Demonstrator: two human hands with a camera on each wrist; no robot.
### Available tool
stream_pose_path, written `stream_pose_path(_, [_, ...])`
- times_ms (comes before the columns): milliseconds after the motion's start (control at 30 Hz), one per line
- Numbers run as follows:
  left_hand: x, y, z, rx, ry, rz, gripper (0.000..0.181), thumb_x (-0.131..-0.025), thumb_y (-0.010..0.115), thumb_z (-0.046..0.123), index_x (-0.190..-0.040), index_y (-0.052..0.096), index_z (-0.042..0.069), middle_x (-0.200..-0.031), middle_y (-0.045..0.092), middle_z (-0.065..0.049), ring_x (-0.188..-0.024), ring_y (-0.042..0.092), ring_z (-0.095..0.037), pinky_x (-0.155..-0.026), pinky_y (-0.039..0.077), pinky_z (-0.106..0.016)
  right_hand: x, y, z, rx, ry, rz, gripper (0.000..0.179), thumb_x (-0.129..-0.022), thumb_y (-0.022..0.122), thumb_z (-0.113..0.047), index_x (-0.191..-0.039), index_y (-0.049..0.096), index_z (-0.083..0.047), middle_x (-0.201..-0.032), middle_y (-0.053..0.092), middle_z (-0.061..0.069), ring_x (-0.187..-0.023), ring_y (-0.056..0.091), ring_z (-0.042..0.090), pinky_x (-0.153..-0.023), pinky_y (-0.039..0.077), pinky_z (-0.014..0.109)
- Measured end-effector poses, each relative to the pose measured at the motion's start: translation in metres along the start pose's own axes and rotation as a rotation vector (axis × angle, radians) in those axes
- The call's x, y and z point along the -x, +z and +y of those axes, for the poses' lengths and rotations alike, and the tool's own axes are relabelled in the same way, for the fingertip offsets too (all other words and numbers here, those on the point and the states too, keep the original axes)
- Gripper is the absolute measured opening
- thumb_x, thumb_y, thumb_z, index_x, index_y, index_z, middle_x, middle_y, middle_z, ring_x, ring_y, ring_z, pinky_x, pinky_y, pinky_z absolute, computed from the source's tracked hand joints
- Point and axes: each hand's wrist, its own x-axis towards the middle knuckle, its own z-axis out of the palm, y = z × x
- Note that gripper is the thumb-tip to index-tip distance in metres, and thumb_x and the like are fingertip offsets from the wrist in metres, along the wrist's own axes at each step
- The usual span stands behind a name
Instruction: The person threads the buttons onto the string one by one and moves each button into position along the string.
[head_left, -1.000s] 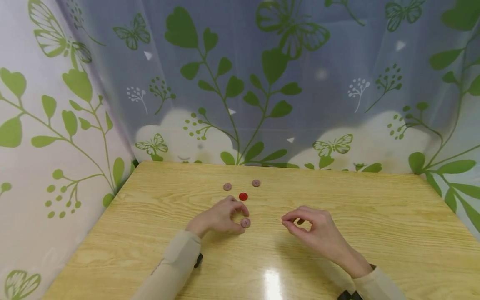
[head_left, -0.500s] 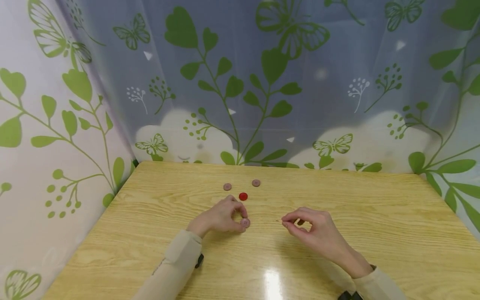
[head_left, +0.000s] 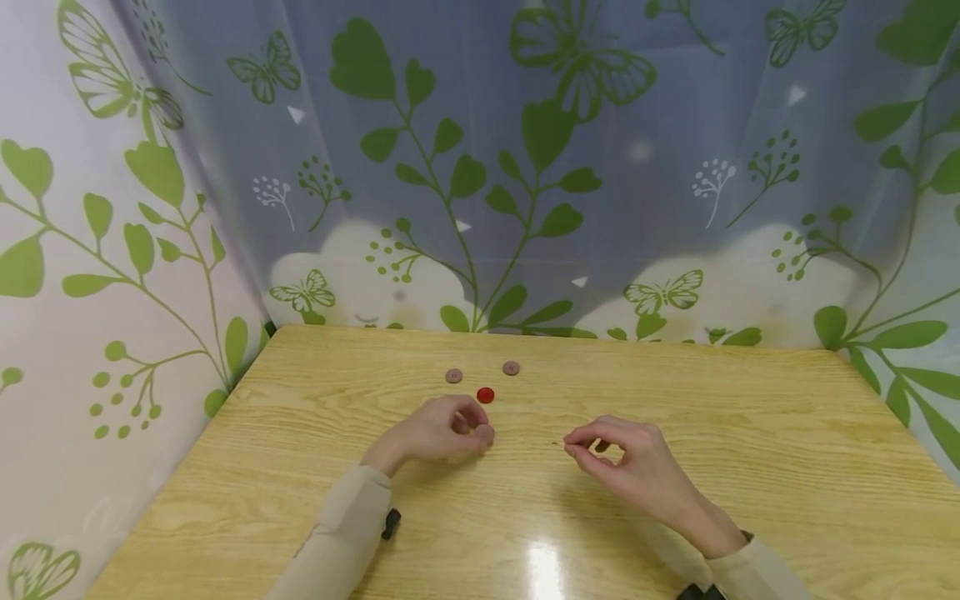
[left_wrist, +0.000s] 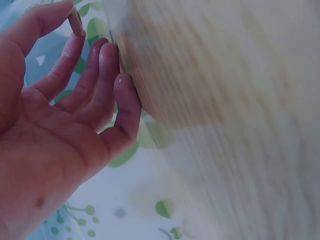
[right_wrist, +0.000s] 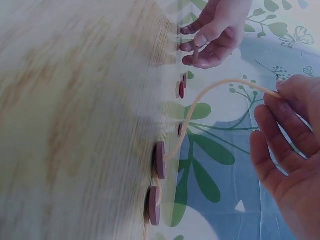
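Note:
My left hand (head_left: 438,429) pinches a brownish-pink button (left_wrist: 75,21) on edge between thumb and index finger, just above the table; its other fingers are loosely bent. To its right, my right hand (head_left: 630,454) pinches a thin pale-yellow cord (right_wrist: 215,86) between thumb and index finger. A short dark tip of the cord shows left of those fingertips in the head view. From the hand, the cord curves down to two brownish buttons, a farther one (right_wrist: 160,160) and a nearer one (right_wrist: 154,206), at the table surface. Those two are not visible in the head view.
A red button (head_left: 485,395) lies flat just beyond my left hand. Behind it lie two brownish-pink buttons, one on the left (head_left: 453,376) and one on the right (head_left: 511,367). The wooden table (head_left: 750,433) ends at a patterned curtain (head_left: 480,167).
The left hand closed its fingertips on the button, lifted it off the table and turned it on edge, shifting slightly left and away. My right hand stays put.

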Motion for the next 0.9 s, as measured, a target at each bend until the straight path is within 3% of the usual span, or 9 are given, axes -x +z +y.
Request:
stream_pose_path(300, [0.004,0.000,0.000,0.150,-0.011,0.027,0.029,-0.098,0.068,0.040,-0.114,0.066,0.016,-0.112,0.068,-0.001,-0.097,0.072,-0.017,-0.077,0.056,-0.031,-0.001,0.000,0.000,0.007,0.002,-0.008,0.029,-0.083,0.079,0.004,-0.097,0.077,-0.021,-0.086,0.077,-0.005,-0.075,0.068,0.002,-0.059,0.052,0.015])
stream_pose_path(700, [0.009,0.004,0.013,0.259,0.078,0.024,0.032,-0.097,0.072,0.028,-0.121,0.064,0.010,-0.116,0.067,-0.008,-0.100,0.072,-0.026,-0.086,0.055,-0.030,-0.002,0.000,-0.001,0.012,-0.014,0.005,0.030,-0.082,0.080,0.005,-0.097,0.077,-0.021,-0.086,0.077,-0.004,-0.074,0.068,0.003,-0.064,0.054,0.017])
stream_pose_path(900, [0.012,0.007,0.019,0.320,0.102,0.012,0.030,-0.098,0.070,0.021,-0.124,0.062,0.008,-0.122,0.066,-0.010,-0.100,0.068,-0.021,-0.088,0.054,-0.030,-0.004,0.000,-0.003,0.021,-0.020,0.017,0.030,-0.081,0.080,0.005,-0.096,0.077,-0.020,-0.086,0.077,-0.005,-0.074,0.069,0.002,-0.067,0.052,0.012])
